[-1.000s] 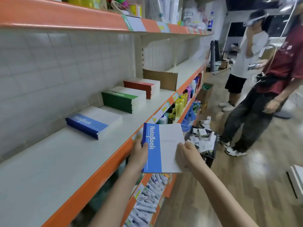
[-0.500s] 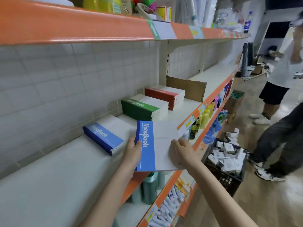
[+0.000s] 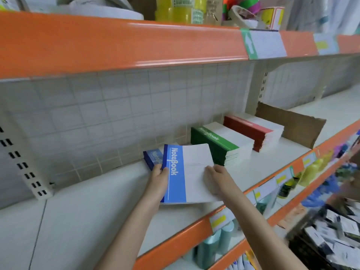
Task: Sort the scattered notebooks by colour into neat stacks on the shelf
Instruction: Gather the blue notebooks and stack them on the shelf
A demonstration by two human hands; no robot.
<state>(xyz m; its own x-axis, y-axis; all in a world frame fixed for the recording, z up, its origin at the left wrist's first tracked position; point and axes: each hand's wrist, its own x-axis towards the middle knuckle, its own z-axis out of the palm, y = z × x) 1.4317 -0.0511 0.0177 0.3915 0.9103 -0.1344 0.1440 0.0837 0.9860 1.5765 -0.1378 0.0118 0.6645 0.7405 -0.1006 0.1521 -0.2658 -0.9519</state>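
Both hands hold a blue-and-white notebook (image 3: 188, 172) marked "NoteBook" just above the white shelf (image 3: 97, 211). My left hand (image 3: 158, 179) grips its blue spine edge. My right hand (image 3: 217, 179) holds its white right side, fingers on the cover. The notebook covers most of the blue stack (image 3: 153, 157) lying behind it against the tiled wall. To the right lie a green stack (image 3: 218, 143) and then a red stack (image 3: 253, 131), both neat.
A brown cardboard divider (image 3: 292, 123) stands right of the red stack. The orange upper shelf (image 3: 136, 41) hangs low overhead, loaded with tape rolls. Bottles fill the lower shelves at right, and a black basket (image 3: 331, 244) of small packs sits on the floor.
The blue notebook has travelled from beyond the shelf's orange front edge inward over the shelf, up to the blue stack. My view has moved closer to the shelf; the people at right have left it.
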